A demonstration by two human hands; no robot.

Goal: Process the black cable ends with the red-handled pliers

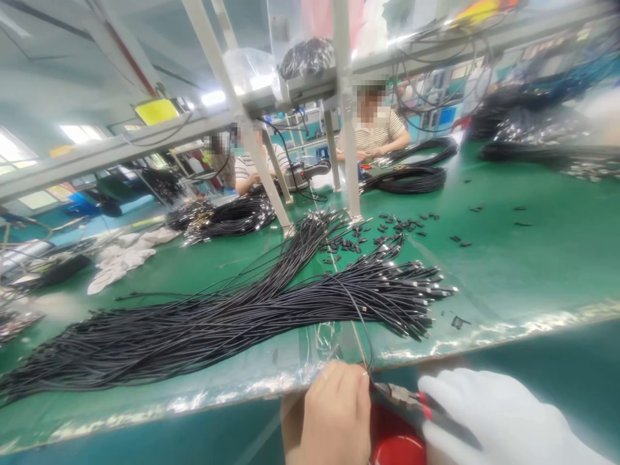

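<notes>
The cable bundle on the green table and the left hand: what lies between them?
In the head view, one thin black cable runs from the cable bundle over the table edge to the left hand.

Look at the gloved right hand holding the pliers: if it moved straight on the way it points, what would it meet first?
Probably the bare left hand: the pliers in the right hand aim left at it, tips nearly touching.

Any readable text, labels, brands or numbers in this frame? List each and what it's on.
None can be read.
Yellow card on the overhead rail: blank or too blurred to tell.
Panels behind the seated people: too small and blurred.
Pliers in the gloved right hand: no marking visible.
Bare left hand and black cables: no print visible.
</notes>
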